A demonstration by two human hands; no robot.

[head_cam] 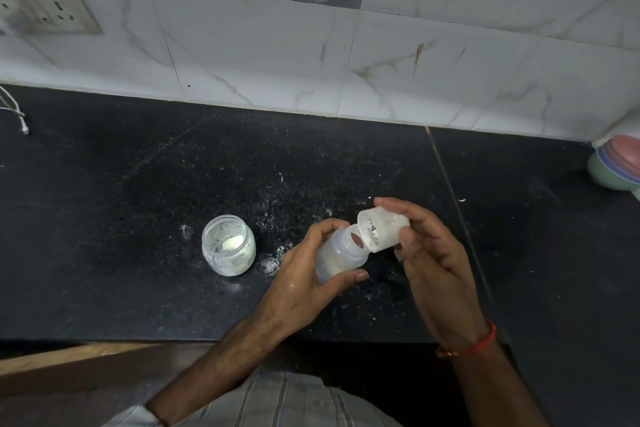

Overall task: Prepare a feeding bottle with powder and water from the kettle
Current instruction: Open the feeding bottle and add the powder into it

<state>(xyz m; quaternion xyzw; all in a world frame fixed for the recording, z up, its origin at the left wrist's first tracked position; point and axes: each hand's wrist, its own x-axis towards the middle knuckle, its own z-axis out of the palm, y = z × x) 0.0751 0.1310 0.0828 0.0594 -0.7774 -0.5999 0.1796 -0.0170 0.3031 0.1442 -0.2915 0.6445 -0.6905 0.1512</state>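
1. Your left hand [304, 274] holds the small translucent plastic feeding bottle [341, 253] above the black speckled stone tabletop [138, 184], grip clamped round its body, thumb below and fingers curled over the top side. The bottle is tilted, open mouth toward the right.
2. Your right hand [426, 246] holds a frosted translucent plastic cap [381, 227] tipped on its side, fingers and thumb pinched round it. The cap's open rim touches the bottle's mouth; white powder clings inside the rim.
3. A little whitish material sits low in the bottle.
4. A short clear glass jar [228, 245] stands upright and open on the tabletop, left of your left hand and apart from it, with white powder inside.
5. Spilled white powder [270, 265] speckles the tabletop between jar and hands.
6. A red thread band [479, 343] circles your right wrist.
7. Pastel striped rounded object [614, 166] at the far right edge; you cannot tell what it is.
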